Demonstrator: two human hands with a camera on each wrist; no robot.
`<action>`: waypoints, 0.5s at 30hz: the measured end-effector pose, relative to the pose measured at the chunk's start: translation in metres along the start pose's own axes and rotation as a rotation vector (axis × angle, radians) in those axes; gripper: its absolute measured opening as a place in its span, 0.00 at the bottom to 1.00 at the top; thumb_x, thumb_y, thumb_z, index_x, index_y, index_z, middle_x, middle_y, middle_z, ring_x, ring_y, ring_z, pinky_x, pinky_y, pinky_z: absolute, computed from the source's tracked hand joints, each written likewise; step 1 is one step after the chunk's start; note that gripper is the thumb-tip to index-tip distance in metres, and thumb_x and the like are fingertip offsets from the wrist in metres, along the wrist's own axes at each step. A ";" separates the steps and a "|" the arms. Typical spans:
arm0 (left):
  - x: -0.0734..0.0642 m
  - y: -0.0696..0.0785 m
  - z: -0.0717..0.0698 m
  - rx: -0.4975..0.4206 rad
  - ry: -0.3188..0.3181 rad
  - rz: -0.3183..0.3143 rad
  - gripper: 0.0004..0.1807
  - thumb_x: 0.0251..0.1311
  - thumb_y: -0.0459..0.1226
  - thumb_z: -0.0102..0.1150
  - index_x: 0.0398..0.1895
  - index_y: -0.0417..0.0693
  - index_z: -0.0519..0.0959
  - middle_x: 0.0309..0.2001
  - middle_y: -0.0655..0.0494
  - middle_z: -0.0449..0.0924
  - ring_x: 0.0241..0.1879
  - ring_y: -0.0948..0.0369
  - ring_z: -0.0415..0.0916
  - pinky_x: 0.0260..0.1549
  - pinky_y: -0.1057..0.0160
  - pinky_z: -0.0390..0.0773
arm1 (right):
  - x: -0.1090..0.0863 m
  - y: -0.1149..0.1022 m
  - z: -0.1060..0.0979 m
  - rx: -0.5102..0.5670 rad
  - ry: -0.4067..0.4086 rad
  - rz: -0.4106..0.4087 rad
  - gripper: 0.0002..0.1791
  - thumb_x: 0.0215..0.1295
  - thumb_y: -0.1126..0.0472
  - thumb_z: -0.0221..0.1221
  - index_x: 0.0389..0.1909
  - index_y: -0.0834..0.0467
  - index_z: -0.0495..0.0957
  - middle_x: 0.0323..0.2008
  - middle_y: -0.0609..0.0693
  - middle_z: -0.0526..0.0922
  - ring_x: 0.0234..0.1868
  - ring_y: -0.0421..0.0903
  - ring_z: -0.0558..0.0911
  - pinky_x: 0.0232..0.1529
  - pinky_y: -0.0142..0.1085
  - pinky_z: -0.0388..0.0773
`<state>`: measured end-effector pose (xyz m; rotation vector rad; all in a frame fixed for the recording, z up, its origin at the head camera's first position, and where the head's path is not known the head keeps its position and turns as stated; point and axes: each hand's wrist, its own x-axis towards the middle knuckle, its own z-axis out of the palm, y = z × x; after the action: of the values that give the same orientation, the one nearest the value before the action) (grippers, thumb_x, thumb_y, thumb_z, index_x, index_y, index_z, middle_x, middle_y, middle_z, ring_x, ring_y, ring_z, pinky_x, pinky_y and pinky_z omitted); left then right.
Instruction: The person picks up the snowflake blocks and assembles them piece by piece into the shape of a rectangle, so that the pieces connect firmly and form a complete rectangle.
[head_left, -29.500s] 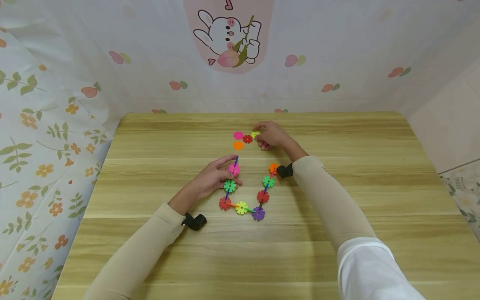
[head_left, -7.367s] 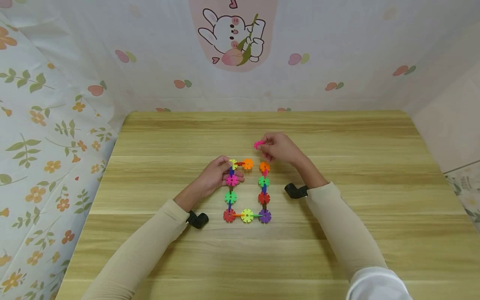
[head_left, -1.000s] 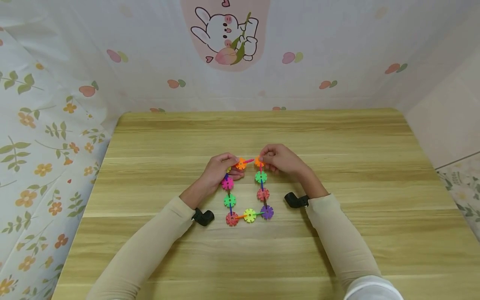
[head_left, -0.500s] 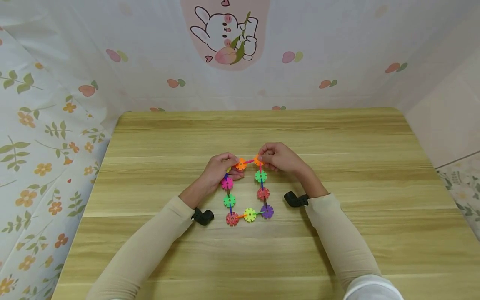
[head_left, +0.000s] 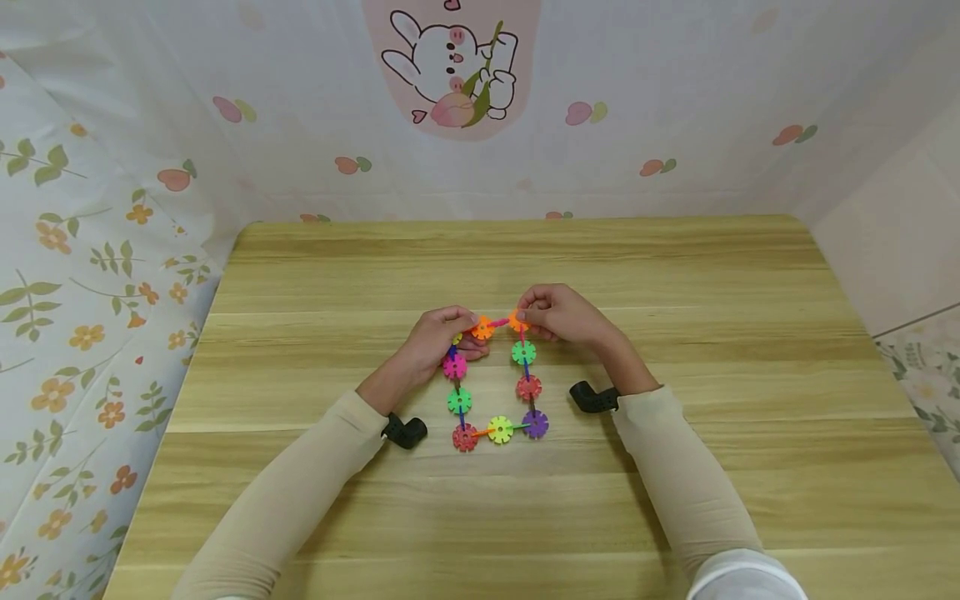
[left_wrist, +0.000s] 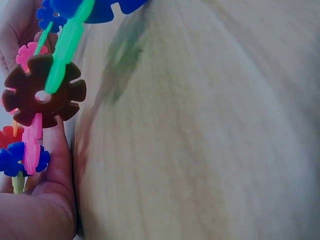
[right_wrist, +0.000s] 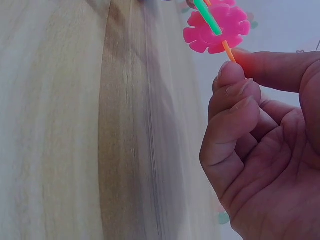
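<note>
Interlocking plastic snowflake discs form a closed rectangular loop, flat discs alternating with upright ones. At its far left corner my left hand (head_left: 431,340) pinches an orange snowflake disc (head_left: 483,329); a yellow disc (head_left: 457,339) is partly covered by those fingers. My right hand (head_left: 561,313) pinches the other orange disc (head_left: 515,321) by thumb and fingertips. Between these two an upright pink disc (head_left: 498,322) spans the gap. In the right wrist view a bright pink disc (right_wrist: 207,36) adjoins the pinched one. A brown disc (left_wrist: 37,95) hangs beside my left hand in its wrist view.
The near side of the loop, with red (head_left: 465,438), yellow (head_left: 500,430) and purple (head_left: 536,425) discs, lies low over the wooden table (head_left: 675,333). A patterned cloth (head_left: 300,108) hangs along the back and left edges.
Earlier, loose discs lay at the back and the loop had a gap at its far right. My right hand brought a pink disc there; within the last second it and the right orange disc came together.
</note>
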<state>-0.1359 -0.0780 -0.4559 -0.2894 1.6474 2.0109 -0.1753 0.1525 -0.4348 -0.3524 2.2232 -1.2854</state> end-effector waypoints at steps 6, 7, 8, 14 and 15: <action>0.000 -0.001 -0.001 0.003 -0.004 0.003 0.08 0.71 0.36 0.52 0.42 0.38 0.76 0.27 0.46 0.84 0.29 0.55 0.85 0.37 0.58 0.85 | -0.001 0.000 -0.001 -0.004 -0.004 -0.008 0.08 0.71 0.60 0.55 0.41 0.62 0.76 0.22 0.56 0.75 0.17 0.45 0.69 0.19 0.34 0.70; 0.000 -0.001 -0.001 0.005 -0.005 0.004 0.08 0.71 0.36 0.52 0.42 0.38 0.76 0.27 0.46 0.84 0.29 0.55 0.85 0.37 0.58 0.85 | -0.001 -0.001 -0.001 -0.001 -0.005 -0.009 0.08 0.70 0.60 0.55 0.41 0.62 0.76 0.22 0.56 0.75 0.17 0.45 0.69 0.19 0.34 0.70; 0.000 -0.001 -0.001 0.007 -0.005 0.005 0.08 0.71 0.36 0.52 0.42 0.38 0.76 0.28 0.46 0.84 0.29 0.55 0.85 0.37 0.58 0.85 | -0.001 -0.001 -0.001 0.002 -0.008 -0.009 0.08 0.71 0.60 0.55 0.41 0.62 0.76 0.22 0.56 0.75 0.17 0.45 0.69 0.19 0.35 0.70; -0.001 -0.001 0.000 0.013 -0.006 0.017 0.08 0.71 0.36 0.52 0.41 0.38 0.76 0.28 0.47 0.83 0.29 0.55 0.85 0.37 0.58 0.85 | -0.002 -0.002 -0.001 0.018 -0.002 -0.002 0.08 0.70 0.60 0.56 0.41 0.62 0.76 0.22 0.57 0.75 0.18 0.45 0.69 0.20 0.35 0.70; -0.001 -0.001 0.000 0.014 -0.006 0.018 0.08 0.71 0.36 0.52 0.41 0.38 0.76 0.28 0.47 0.83 0.29 0.55 0.85 0.37 0.58 0.85 | -0.002 -0.002 -0.001 0.018 -0.002 -0.001 0.08 0.70 0.60 0.56 0.41 0.61 0.77 0.22 0.57 0.75 0.18 0.45 0.69 0.20 0.35 0.70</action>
<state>-0.1347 -0.0785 -0.4562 -0.2640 1.6647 2.0107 -0.1741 0.1533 -0.4323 -0.3481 2.2085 -1.3047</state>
